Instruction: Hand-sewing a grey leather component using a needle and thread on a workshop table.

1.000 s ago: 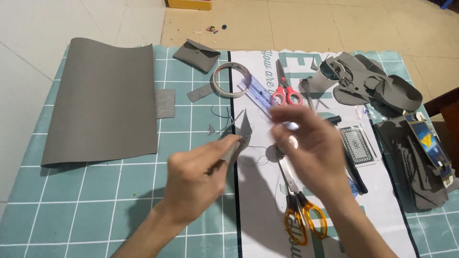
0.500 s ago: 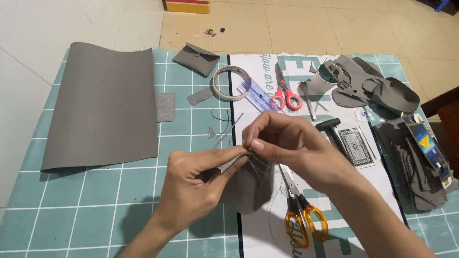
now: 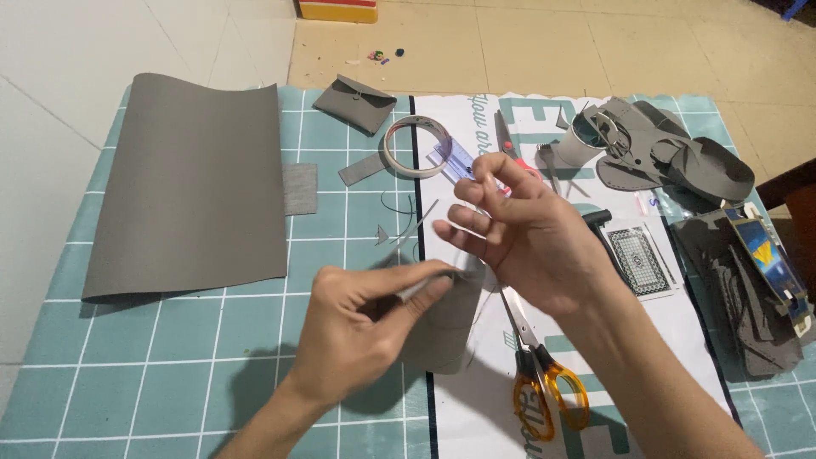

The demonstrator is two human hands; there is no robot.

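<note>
My left hand (image 3: 361, 327) pinches the top edge of a small grey leather piece (image 3: 438, 327) between thumb and forefinger, holding it just above the teal cutting mat (image 3: 170, 374). My right hand (image 3: 535, 242) is raised above and to the right of the piece. Its thumb and forefinger are pinched together near the top and the other fingers are spread. A thin thread seems to run from the piece toward that hand, but it is barely visible.
A large grey sheet (image 3: 191, 183) lies at the left. A tape ring (image 3: 415, 146), a small grey pouch (image 3: 355, 104) and red scissors (image 3: 508, 144) are behind my hands. Orange scissors (image 3: 544, 382) lie under my right wrist. Grey cut pieces (image 3: 680, 161) and a box (image 3: 765, 255) crowd the right.
Half a second ago my right hand was down at the piece's edge with its fingers together. It has since lifted up and to the right, fingers spreading. My left hand keeps its hold.
</note>
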